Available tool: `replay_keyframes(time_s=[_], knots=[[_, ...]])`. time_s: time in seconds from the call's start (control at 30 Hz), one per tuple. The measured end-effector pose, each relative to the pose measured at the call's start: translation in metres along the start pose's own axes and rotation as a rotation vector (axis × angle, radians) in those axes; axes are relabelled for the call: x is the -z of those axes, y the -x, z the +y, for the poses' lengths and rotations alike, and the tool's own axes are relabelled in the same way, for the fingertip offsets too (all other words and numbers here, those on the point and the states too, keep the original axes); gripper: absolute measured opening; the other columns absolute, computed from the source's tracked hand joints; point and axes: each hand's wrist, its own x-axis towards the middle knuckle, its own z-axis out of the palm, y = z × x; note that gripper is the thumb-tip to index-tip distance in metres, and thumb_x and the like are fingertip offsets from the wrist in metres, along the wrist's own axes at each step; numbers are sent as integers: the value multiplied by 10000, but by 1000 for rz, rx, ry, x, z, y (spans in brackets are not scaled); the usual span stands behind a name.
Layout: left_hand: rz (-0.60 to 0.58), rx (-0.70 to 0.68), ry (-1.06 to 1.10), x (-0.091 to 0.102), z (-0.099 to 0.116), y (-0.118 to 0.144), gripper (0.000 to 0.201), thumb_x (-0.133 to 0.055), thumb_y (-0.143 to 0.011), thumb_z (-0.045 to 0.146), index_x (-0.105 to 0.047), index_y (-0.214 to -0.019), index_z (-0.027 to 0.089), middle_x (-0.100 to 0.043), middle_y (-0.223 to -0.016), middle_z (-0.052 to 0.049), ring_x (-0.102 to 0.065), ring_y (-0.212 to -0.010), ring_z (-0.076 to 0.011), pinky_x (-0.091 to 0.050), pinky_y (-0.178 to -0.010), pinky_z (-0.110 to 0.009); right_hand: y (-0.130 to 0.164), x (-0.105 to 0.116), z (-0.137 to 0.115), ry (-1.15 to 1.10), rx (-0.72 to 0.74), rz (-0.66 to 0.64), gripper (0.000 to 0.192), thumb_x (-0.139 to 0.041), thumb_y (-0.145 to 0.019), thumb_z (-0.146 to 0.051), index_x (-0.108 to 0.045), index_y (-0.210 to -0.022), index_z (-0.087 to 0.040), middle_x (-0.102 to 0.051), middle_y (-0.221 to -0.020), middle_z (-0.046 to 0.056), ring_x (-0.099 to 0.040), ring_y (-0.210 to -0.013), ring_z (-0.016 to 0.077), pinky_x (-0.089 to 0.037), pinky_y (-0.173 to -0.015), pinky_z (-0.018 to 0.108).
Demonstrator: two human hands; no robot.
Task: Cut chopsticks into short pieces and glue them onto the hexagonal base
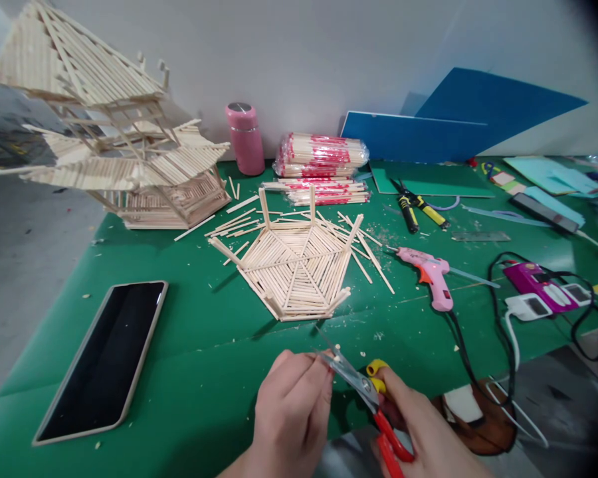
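Near the table's front edge, my left hand (295,398) is closed, its thumb and fingers pinched on a thin wooden stick (337,358) of which only the pale tip shows. My right hand (418,425) grips scissors (359,382) with red and yellow handles. The scissor blades lie parted around the stick tip, right beside my left fingertips. Just beyond the hands sits a many-sided base of wooden sticks (299,265), with several short posts standing at its corners. Loose sticks (366,249) lie around and behind it.
A stick-built pagoda (144,166) stands at the back left, a phone (102,362) in front. Behind are a pink bottle (246,141) and packed sticks (321,156). To the right lie a pink glue gun (431,272), pliers (418,206) and a purple power strip (541,285) with cables.
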Motion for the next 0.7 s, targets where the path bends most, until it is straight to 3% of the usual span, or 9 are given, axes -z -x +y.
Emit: replay_keyframes(time_s=[0.27, 0.4, 0.57, 0.7], knots=[[-3, -12, -34, -1, -3, 3, 187, -439, -788, 6, -531, -743, 162, -493, -595, 2, -456, -533, -115, -376, -543, -240, -1, -3, 0, -52, 5, 26, 290, -491, -610, -220, -512, -898, -192, -669, -725, 42, -664, -714, 190, -511, -572, 203], [24, -63, -41, -2, -4, 3, 199, -436, -777, 6, -544, -833, 164, -535, -641, -19, -477, -570, -134, -392, -575, -263, -2, -2, -4, -41, 12, 37, 289, -520, -630, -230, -497, -916, -197, -679, -788, 49, -663, -746, 188, -517, -634, 219], [40, -37, -41, -6, -7, 4, 201, -428, -786, 0, -550, -796, 160, -531, -631, -22, -471, -570, -134, -393, -568, -268, -2, -3, -4, 27, 5, 74, 360, -542, -639, -269, -493, -986, -183, -667, -897, 77, -642, -868, 206, -511, -697, 232], [72, -16, -40, -7, -6, 7, 194, -452, -785, 10, -571, -852, 148, -564, -658, -33, -494, -576, -137, -415, -571, -264, -6, -2, -1, -13, 46, -28, 312, -505, -640, -235, -490, -945, -171, -665, -831, 63, -653, -771, 177, -509, -661, 212]])
